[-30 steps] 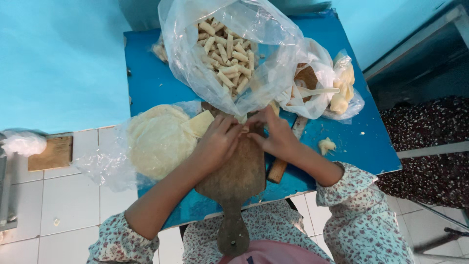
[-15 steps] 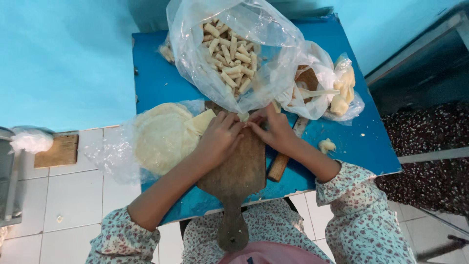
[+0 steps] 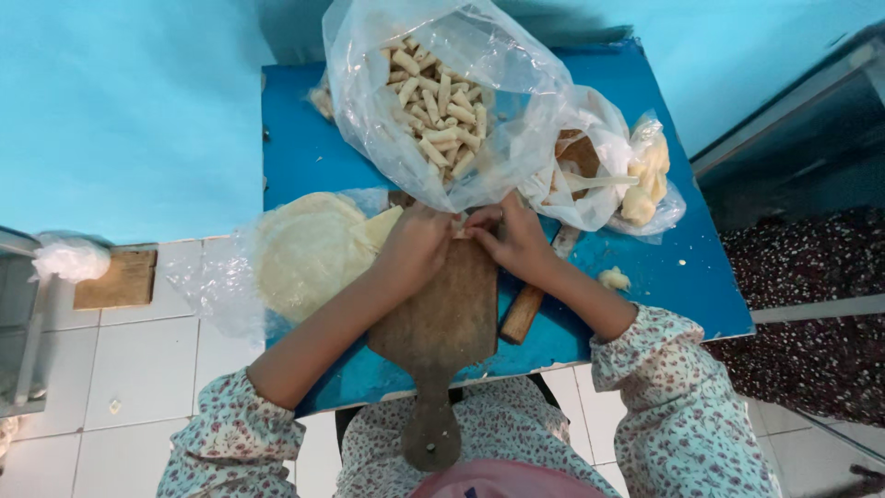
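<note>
Rolling step in hand: left hand (image 3: 417, 247) and right hand (image 3: 514, 242) pinch closed on a small pale pastry roll (image 3: 458, 231) at the far end of the wooden paddle board (image 3: 444, 318). Next likely needs firm sealing. Wrapper stack (image 3: 309, 249) lies left, bag of finished rolls (image 3: 438, 101) beyond, on blue table (image 3: 664, 277); white floor tiles, turquoise wall.

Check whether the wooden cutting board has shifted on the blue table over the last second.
No. The wooden cutting board keeps its place on the blue table; its handle overhangs the near edge as before, and only the camera view drifts slightly.
</note>
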The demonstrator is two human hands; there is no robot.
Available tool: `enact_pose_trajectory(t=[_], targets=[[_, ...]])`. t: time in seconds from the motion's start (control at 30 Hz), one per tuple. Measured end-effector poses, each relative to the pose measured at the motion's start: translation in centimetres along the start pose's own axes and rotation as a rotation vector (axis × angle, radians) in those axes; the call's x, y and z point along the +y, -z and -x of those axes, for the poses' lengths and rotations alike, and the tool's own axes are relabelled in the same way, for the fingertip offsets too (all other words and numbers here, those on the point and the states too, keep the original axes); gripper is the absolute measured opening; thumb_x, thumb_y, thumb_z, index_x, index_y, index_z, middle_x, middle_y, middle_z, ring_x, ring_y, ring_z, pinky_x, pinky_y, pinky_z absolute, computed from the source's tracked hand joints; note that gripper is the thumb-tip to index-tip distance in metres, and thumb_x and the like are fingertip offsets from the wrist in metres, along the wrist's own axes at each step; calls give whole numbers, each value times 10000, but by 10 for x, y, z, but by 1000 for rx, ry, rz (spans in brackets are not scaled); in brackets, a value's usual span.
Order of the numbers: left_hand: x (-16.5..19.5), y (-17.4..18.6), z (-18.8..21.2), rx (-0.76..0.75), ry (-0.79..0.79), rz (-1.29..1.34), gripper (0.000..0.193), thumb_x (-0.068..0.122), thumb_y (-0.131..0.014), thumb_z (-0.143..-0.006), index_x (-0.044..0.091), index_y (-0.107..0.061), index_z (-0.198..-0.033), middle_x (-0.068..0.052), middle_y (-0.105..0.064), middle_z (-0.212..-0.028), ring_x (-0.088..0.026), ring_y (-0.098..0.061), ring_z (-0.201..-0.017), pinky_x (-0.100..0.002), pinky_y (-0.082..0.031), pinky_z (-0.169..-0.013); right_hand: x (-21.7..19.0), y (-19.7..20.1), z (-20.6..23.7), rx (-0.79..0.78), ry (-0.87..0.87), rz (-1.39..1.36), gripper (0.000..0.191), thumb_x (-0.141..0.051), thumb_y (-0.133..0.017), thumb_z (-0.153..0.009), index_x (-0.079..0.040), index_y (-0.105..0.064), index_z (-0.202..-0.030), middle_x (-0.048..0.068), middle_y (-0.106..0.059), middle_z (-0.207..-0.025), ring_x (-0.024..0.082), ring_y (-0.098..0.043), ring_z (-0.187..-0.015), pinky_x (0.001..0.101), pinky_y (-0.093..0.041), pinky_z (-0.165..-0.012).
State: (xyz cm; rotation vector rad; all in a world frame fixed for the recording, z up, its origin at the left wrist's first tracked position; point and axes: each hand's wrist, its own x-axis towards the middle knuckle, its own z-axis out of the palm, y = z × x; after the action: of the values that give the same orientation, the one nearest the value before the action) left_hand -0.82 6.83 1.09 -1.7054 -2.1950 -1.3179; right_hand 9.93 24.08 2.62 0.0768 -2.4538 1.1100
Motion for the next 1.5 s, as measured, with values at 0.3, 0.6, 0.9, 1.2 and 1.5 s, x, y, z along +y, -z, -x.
enact_pose_trajectory(t=[0.3,0.6,0.9,1.2,1.5], targets=[[-8,-7,-12,41,15,-18,58,-10,-679,-802,-5,-646,-848,-236,-646,-989,-445,-591,-1040,-522,-467,-912,8,-3,-5,21,-106,-31,576,40,-747,-852,-4,-420,-1323,123,-719,-943,227,-725,-809,337,-580,-707],[-34,-7,-4,-64,-194,-290,193,109,-673,-816,3,-682,-978,-202,-612,-1124,-423,-556,-1145,-526,-460,-908,34,2,-3,-103,174,152,469,-82,-778,-894,-5,-454,-1225,127,-741,-1035,343,-728,-990,419,-573,-821],[-43,-7,-7,-25,-267,-296,242,96,-630,-880,5,-682,-1097,-144,-643,-1138,-334,-574,-1166,-484,-461,-987,41,-2,-7,-89,173,170,294,-53,-747,-910,-12,-543,-1119,151,-705,-1008,349,-720,-957,419,-567,-813],[-51,-17,-2,7,-107,-234,236,41,-662,-819,54,-693,-1052,-167,-650,-1127,-386,-579,-1133,-496,-449,-970,36,-18,-12,60,-19,13,583,-40,-773,-908,38,-367,-1319,134,-754,-983,269,-772,-860,350,-612,-736],[-50,-18,-3,39,-95,-295,368,29,-647,-815,51,-693,-1180,-160,-660,-1185,-385,-561,-1158,-518,-431,-923,37,-23,-11,86,-46,60,498,-19,-733,-926,31,-403,-1296,143,-760,-990,291,-772,-881,366,-605,-730]])
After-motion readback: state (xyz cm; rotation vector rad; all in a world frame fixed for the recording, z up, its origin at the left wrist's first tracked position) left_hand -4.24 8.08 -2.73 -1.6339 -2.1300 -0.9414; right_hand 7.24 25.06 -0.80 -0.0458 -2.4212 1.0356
